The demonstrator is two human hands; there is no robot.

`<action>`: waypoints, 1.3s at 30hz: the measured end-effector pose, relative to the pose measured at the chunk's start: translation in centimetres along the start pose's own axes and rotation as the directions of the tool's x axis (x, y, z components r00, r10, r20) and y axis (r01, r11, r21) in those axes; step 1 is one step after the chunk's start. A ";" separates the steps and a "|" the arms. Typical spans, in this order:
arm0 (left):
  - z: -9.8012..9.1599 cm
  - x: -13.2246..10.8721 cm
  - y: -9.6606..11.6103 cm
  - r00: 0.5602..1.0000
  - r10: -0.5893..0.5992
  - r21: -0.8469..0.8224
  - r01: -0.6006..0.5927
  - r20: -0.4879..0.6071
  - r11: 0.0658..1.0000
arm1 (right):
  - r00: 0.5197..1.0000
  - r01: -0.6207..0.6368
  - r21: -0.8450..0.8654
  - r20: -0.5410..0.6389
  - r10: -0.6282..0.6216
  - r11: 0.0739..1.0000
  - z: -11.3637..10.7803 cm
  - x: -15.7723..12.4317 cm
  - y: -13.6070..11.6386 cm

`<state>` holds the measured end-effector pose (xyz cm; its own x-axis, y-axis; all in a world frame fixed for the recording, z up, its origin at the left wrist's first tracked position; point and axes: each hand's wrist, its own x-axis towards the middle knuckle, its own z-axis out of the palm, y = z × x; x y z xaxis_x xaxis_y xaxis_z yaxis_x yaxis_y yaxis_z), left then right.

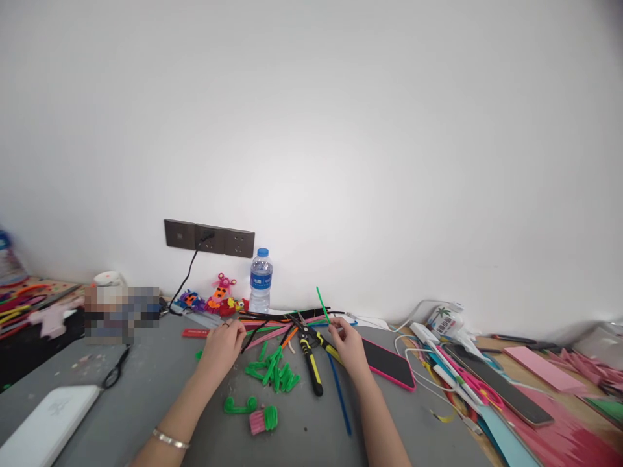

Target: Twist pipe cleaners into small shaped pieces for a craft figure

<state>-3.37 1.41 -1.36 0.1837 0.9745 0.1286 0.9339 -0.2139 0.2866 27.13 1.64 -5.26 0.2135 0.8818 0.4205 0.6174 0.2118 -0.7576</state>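
Observation:
My right hand [348,344] is closed in a pinch on a green pipe cleaner [322,303], which sticks up and to the left from the fingertips. My left hand [224,344], a ring on one finger, has its fingers drawn together at the left end of a pile of coloured pipe cleaners [272,334]; what they hold, if anything, is hidden. Yellow-and-black pliers [311,360] lie spread between the hands. Below the pile are several short bent green pieces [275,373], a green piece with curled ends [240,406] and a pink-and-green fuzzy bundle [263,420].
A water bottle [261,282] stands against the wall beside small fuzzy figures [221,292]. Right of my right hand lie a pink-edged phone [388,364], white cables and pink scissors [467,376]. A blue pipe cleaner [339,395] is nearby. A white box-like device [51,421] sits front left.

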 end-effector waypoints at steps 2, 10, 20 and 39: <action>-0.2 0.1 -0.1 1.000 0.006 -0.021 -0.007 -0.028 1.000 | 1.000 -0.001 0.004 0.007 0.001 1.000 0.0 0.0 0.0; 0.1 0.2 -0.7 1.000 -0.002 -0.142 -0.001 -0.027 0.990 | 0.999 -0.001 0.057 0.045 -0.002 0.998 0.1 0.0 -0.3; 1.4 0.2 -0.8 0.998 0.052 -0.258 -0.041 0.034 0.965 | 0.999 -0.028 0.195 0.038 0.021 0.980 0.1 0.2 -0.8; -0.2 -0.4 2.0 0.980 0.131 -0.756 -0.197 -0.147 0.624 | 0.953 -0.178 0.550 0.302 0.004 0.816 0.0 -0.6 -7.2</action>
<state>-1.66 0.56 -0.65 0.2570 0.9175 0.3036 0.3142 -0.3764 0.8716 22.60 -0.36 -0.07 -0.0223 0.9688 0.2467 0.0491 0.2475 -0.9676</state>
